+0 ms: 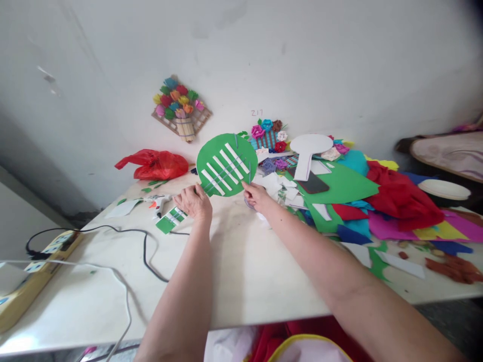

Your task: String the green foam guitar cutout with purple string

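A green fan-shaped cutout (207, 157) with a round head and a straight handle is held up, tilted, above the table. White strips lie across its face and handle, with thin bluish-grey lines running over them. My left hand (194, 202) is closed around the place where head and handle meet. At the lower right rim of the head, my right hand (256, 195) pinches the edge between thumb and fingers. Just left of the handle, a white glue gun (160, 202) with an orange part rests on the table.
A red plastic bag (160, 165) sits at the back left. To the right lie a white fan-shaped cutout (311, 145), a dark phone (313, 183), a green sheet (347, 183) and red fabric (405, 198). Cables run from a power strip (45, 259) at left.
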`<move>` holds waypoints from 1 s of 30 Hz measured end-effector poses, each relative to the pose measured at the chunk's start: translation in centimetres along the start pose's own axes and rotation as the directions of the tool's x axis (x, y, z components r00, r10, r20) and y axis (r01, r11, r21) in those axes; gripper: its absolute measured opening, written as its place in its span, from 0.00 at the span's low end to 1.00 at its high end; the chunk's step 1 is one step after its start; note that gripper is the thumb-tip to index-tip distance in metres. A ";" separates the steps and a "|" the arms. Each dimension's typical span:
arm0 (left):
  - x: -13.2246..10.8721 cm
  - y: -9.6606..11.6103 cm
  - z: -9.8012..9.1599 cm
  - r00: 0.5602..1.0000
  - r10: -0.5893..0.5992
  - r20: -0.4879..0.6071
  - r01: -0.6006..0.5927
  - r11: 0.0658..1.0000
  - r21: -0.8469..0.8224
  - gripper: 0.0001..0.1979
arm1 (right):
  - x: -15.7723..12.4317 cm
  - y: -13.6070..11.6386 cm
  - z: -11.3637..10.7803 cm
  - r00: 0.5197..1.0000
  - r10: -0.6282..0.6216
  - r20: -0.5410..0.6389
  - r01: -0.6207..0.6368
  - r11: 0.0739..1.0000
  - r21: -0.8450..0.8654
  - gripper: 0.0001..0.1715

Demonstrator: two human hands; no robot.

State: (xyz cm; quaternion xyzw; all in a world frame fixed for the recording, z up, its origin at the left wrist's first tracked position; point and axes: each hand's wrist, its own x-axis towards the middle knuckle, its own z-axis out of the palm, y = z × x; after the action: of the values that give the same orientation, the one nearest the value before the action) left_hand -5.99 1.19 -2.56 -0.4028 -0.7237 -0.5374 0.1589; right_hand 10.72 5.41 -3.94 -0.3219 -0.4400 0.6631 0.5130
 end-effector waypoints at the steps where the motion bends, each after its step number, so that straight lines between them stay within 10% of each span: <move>1: 0.0 0.3 -0.1 1.000 -0.002 0.017 0.002 1.000 -0.002 0.15 | 0.1 -0.1 0.0 1.000 -0.002 -0.002 0.002 1.000 0.011 0.22; 5: 0.6 1.2 -0.7 0.986 -0.024 0.162 0.029 0.999 -0.032 0.19 | 0.4 -1.6 -0.8 0.982 -0.143 -0.124 0.147 0.989 0.021 0.24; 8: 1.8 0.9 -1.2 0.885 -0.154 0.440 0.200 0.978 -0.061 0.21 | 0.8 -3.1 -2.5 0.952 -0.228 -0.204 0.236 0.972 0.016 0.25; 14: 1.1 -0.8 -1.5 0.311 -0.041 0.949 0.603 0.781 -0.164 0.24 | 0.9 -4.1 -4.9 0.968 -0.180 -0.174 0.173 0.984 -0.052 0.24; 16: -0.1 -1.0 -1.5 0.058 0.137 0.989 0.735 0.664 -0.135 0.24 | 0.8 -4.1 -5.0 0.969 -0.181 -0.169 0.173 0.983 -0.058 0.24; 18: -1.3 -1.0 -1.4 -0.056 0.272 0.961 0.831 0.546 -0.107 0.25 | 0.8 -4.1 -5.0 0.964 -0.184 -0.191 0.175 0.982 -0.065 0.24; 24: -2.6 -0.8 -0.6 -0.123 0.445 0.887 0.917 0.394 -0.071 0.21 | 1.8 -4.2 -5.7 0.881 -0.292 -0.372 0.123 0.901 -0.417 0.21; 30: -2.5 0.0 0.4 -0.085 0.356 0.930 0.909 0.409 -0.073 0.17 | 1.0 -5.2 -5.8 0.707 -0.599 -0.377 -0.226 0.315 -0.922 0.24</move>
State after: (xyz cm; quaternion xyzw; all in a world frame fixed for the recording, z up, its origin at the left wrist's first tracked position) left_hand -4.36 0.52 -4.39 -0.4339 -0.3272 -0.3709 -0.7531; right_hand 17.61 8.32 -1.49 -0.7094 -0.5543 0.0481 0.4327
